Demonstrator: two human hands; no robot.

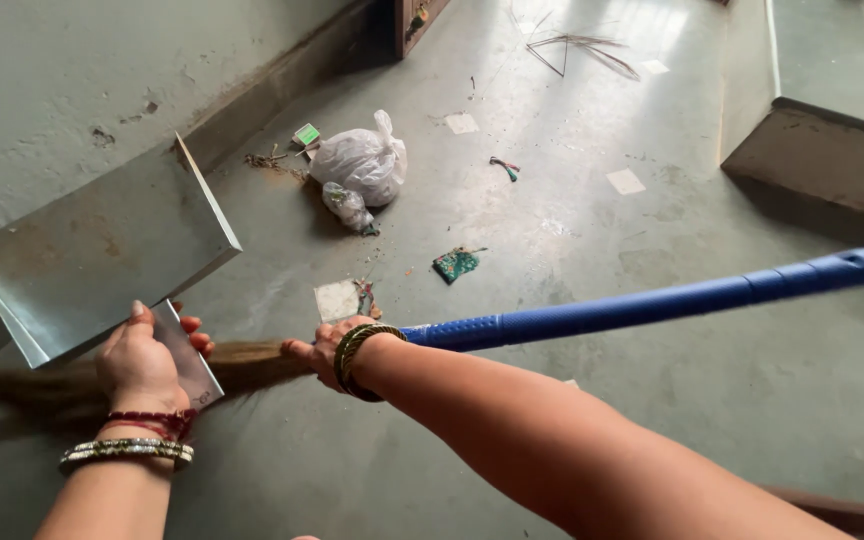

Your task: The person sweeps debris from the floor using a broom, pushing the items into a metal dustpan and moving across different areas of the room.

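Observation:
My left hand (144,365) grips the flat handle of a grey metal dustpan (102,255), held up off the floor at the left. My right hand (330,348) is closed around a broom with a blue handle (652,302) that runs off to the right. The broom's brown bristles (62,385) stretch left beneath the dustpan, low over the grey floor. Both wrists wear bangles.
A tied white plastic bag (360,165) lies on the floor ahead, with a smaller bag beside it. Scattered litter: paper scraps (337,298), a green wrapper (455,264), dry twigs (577,48). A wall (52,70) with a dark skirting runs along the left; a step (822,150) rises at the right.

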